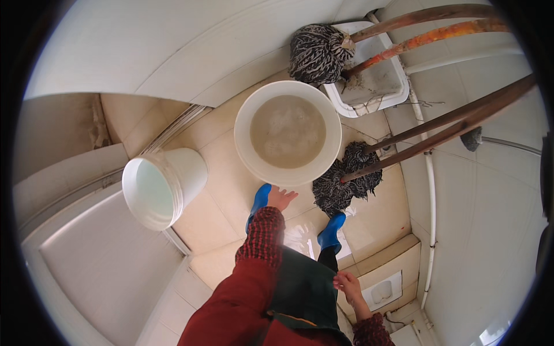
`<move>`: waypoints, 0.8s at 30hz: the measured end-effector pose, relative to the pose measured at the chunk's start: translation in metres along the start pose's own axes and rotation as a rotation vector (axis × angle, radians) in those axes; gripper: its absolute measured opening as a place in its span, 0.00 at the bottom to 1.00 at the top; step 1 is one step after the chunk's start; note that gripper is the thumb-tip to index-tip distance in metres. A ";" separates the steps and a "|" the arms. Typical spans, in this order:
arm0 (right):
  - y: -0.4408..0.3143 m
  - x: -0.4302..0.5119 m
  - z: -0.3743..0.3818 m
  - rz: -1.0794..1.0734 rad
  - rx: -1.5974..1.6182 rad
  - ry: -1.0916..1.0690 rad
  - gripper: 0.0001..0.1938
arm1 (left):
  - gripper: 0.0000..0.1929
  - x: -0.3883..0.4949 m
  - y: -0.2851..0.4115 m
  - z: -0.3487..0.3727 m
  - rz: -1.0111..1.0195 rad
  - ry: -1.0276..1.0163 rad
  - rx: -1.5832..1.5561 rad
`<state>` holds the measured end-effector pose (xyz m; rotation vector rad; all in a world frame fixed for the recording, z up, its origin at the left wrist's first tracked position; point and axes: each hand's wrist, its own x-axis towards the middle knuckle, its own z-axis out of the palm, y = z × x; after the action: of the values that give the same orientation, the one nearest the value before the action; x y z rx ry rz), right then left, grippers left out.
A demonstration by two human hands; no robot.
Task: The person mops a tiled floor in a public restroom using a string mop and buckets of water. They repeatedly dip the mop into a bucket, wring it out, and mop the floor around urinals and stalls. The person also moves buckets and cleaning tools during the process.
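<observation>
My left hand reaches forward just below the rim of a large white bucket, its fingers apart and nothing in them. Cloudy brownish water stands in that bucket. My right hand hangs near the hem of a dark green apron, fingers partly curled; whether it holds the edge cannot be told. Two string mop heads rest on the floor right of the bucket. Another string mop head leans on the rim of a white mop sink.
A second white bucket is at the left by a doorway. Long wooden mop handles slant to the right wall, beside a white pipe. A squat toilet lies low right. The tiled floor looks shiny near my feet.
</observation>
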<state>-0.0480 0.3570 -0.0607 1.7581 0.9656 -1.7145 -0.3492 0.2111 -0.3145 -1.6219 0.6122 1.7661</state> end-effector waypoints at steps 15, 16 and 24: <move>-0.194 0.034 0.273 -1.250 -0.716 -0.135 0.22 | 0.11 -0.137 0.046 -0.016 0.549 -0.328 0.518; -0.217 0.034 0.297 -1.145 -0.814 -0.181 0.23 | 0.12 -0.153 0.045 -0.008 0.610 -0.423 0.614; -0.242 0.029 0.328 -0.920 -1.133 0.082 0.19 | 0.14 -0.232 0.093 -0.035 0.387 -0.392 0.979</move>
<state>-0.4444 0.2613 -0.0867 0.6190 2.3792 -0.9992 -0.3892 0.0874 -0.0982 -0.4971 1.3726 1.5516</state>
